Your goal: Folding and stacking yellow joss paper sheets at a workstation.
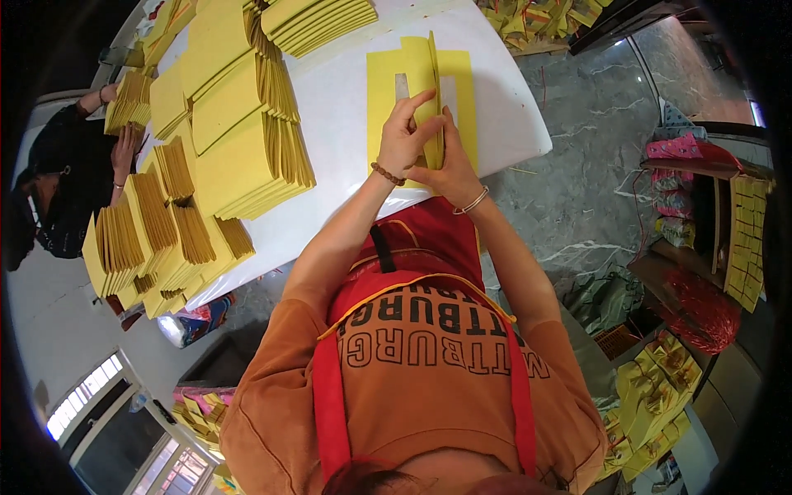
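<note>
"Where is the sheet, and how do I have it?"

"Dead centre of my clock, twelve pointing away from the wearer. I see the folded yellow sheet point(418, 62) stand on edge between the hands. My right hand point(454, 171) closes round its near end, thumb to the left, fingers along the right face. My left hand point(400, 144) has its fingertips against the fold; whether they pinch it, I can't tell."

"How does it handle?"

"Light, I judge, and fairly stiff, like card: easily creased, not very slippery. I'd hold it low along the fold with flat fingers and spare the corners. A flat yellow piece point(464, 74) lies beneath, so a drag could shift that too."

"Edges and room?"

"The table rim runs past the red apron point(433, 239) at six and rounds off at three, with grey floor point(569, 115) beyond. White tabletop point(340, 99) shows at ten, my best sideways room. Farther out, yellow stacks point(235, 169) fill nine to ten, their loose leaves easily knocked. Past them, at nine, a co-worker in dark clothes point(74, 181) handles a yellow bundle point(128, 101)."
</note>
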The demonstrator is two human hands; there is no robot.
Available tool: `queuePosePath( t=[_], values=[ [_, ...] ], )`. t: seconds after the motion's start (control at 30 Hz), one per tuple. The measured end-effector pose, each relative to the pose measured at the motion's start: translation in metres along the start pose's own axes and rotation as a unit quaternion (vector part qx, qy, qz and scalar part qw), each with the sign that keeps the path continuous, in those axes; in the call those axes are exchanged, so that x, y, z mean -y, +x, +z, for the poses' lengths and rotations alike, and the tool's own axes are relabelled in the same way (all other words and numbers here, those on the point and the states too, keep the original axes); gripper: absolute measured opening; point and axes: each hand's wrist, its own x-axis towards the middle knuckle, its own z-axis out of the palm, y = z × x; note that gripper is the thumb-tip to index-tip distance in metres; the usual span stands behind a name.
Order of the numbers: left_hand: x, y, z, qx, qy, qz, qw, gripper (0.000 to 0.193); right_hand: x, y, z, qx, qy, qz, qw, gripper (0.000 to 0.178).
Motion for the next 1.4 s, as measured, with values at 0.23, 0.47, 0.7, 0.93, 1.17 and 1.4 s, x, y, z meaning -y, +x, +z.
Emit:
queuePosePath(
  t=[0.23,0.47,0.7,0.93,1.17,1.4],
  values=[
    [-0.001,-0.001,-0.003,0.008,-0.052,-0.047,0.998,0.038,0.006,0.000,-0.002,0.009,0.023,0.008,1.000,0.115],
    [0.010,-0.001,0.000,-0.019,-0.144,-0.088,0.986,0.030,0.007,0.001,-0.001,0.009,0.058,0.006,0.998,0.115],
    [0.007,-0.003,0.001,-0.033,-0.130,-0.099,0.986,0.013,0.014,0.000,-0.002,0.002,0.049,0.011,0.999,0.116],
    [0.012,-0.003,-0.002,-0.021,-0.101,-0.127,0.987,0.007,0.010,-0.001,-0.002,-0.007,0.023,0.011,1.000,0.117],
    [0.002,0.002,0.004,-0.077,-0.109,-0.015,0.991,0.029,0.007,-0.001,-0.001,0.005,0.008,0.012,1.000,0.119],
    [0.000,-0.001,0.005,-0.024,-0.054,-0.026,0.998,0.037,0.005,-0.001,-0.001,0.001,-0.019,0.016,1.000,0.120]
  ],
)
